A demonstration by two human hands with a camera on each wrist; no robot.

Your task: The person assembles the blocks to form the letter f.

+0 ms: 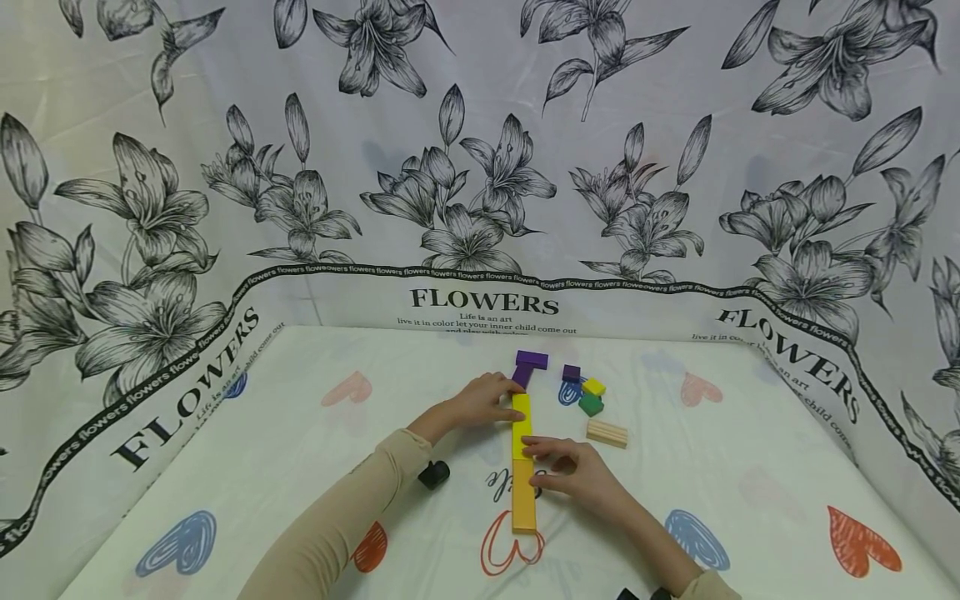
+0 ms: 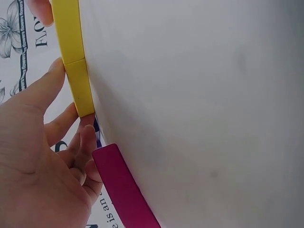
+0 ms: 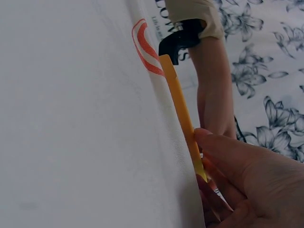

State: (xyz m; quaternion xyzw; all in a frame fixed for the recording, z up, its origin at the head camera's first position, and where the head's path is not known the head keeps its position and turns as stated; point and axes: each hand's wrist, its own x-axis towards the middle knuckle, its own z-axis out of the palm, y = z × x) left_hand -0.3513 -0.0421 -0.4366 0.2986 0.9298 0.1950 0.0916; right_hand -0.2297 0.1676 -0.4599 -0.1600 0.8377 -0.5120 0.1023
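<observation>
A straight row of blocks runs away from the person on the white tablecloth. Its near part is an orange block (image 1: 523,497), continued by yellow blocks (image 1: 521,431). My left hand (image 1: 483,402) lies along the row's left side, thumb and index fingertip touching the far yellow block (image 2: 80,88). From the right, my right hand (image 1: 577,473) has its thumb on the orange block's side and its index fingertip at the yellow part; the fingers are loosely bent. Beyond the row, one purple block (image 1: 522,377) leads to another purple block (image 1: 532,360) set crosswise.
Right of the row lie a dark purple cube (image 1: 572,373), a small yellow block (image 1: 594,387), a green block (image 1: 591,405) and light wooden sticks (image 1: 607,433) side by side. A flower-printed curtain (image 1: 480,167) stands behind the heart-printed tablecloth (image 1: 300,467).
</observation>
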